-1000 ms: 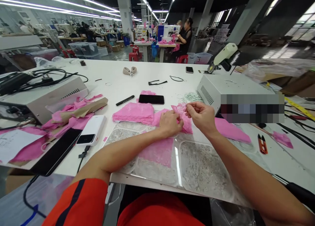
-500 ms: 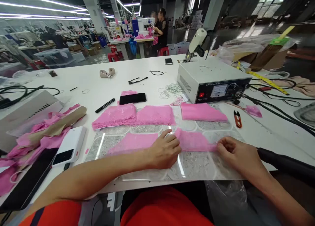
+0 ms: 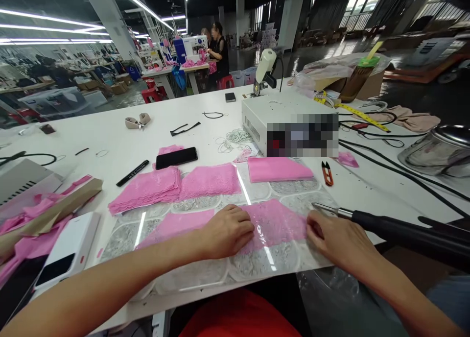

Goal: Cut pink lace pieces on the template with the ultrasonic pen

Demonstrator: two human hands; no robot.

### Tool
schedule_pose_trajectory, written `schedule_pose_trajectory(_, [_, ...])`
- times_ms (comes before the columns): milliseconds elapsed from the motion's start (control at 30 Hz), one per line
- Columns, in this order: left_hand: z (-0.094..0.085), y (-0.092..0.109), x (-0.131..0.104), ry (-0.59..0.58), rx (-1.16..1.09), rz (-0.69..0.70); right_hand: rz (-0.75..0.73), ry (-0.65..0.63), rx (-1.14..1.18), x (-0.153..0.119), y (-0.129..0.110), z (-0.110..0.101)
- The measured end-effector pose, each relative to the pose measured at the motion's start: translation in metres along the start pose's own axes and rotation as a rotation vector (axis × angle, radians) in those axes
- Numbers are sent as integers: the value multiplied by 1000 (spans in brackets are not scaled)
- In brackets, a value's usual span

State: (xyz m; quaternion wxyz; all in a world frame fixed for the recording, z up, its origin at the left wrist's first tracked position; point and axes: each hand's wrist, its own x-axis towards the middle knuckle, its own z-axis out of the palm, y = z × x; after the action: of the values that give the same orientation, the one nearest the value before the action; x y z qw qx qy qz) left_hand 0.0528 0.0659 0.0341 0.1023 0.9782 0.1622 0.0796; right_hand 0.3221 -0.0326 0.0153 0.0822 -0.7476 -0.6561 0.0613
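A thin pink lace piece (image 3: pixel 273 224) lies spread on the clear, grey-patterned mat (image 3: pixel 205 273). My left hand (image 3: pixel 229 230) rests on its left side, fingers curled over the cloth. At its right corner my right hand (image 3: pixel 328 234) pinches the edge between thumb and fingers. A black-handled tool with a metal tip (image 3: pixel 367 222) passes over the back of my right hand. Another pink piece (image 3: pixel 176 224) lies partly under my left forearm. Behind them are stacked pink pieces (image 3: pixel 147 190), more lace pieces (image 3: pixel 209 180) and a folded pink piece (image 3: pixel 279 169).
A grey box machine (image 3: pixel 286 107) with cables stands at the back. Orange snips (image 3: pixel 326 174) lie to the right, a black phone (image 3: pixel 176 157) and a pen (image 3: pixel 132 173) behind the stack. A white device (image 3: pixel 68 253) sits at the left; a person (image 3: pixel 219 50) works far behind.
The view has turned right. The lace piece is spread wider between my hands, and the black-handled tool now shows over my right hand.
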Motion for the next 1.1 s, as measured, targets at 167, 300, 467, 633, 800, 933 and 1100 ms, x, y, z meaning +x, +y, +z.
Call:
schedule_pose_trajectory(167, [-17, -34, 56, 7, 24, -214, -45, 71, 255, 10, 3, -6])
schedule_pose_trajectory(300, [-22, -66, 103, 17, 29, -296, -61, 111, 342, 17, 4, -12])
schedule_pose_trajectory(467, [-13, -85, 124, -62, -10, -298, -41, 144, 380, 23, 10, -13])
schedule_pose_trajectory(633, [-9, -96, 127, -125, -63, -300, -57, 185, 395, 43, 15, -15])
schedule_pose_trajectory(800, [-10, -101, 131, -144, -89, -293, -144, 162, 301, 81, 14, -12])
schedule_pose_trajectory(933, [-13, -98, 125, -113, -78, -266, -171, 131, 220, 104, 7, -6])
schedule_pose_trajectory(1100, [-12, -94, 119, -71, -64, -236, -218, 127, 118, 116, -1, 0])
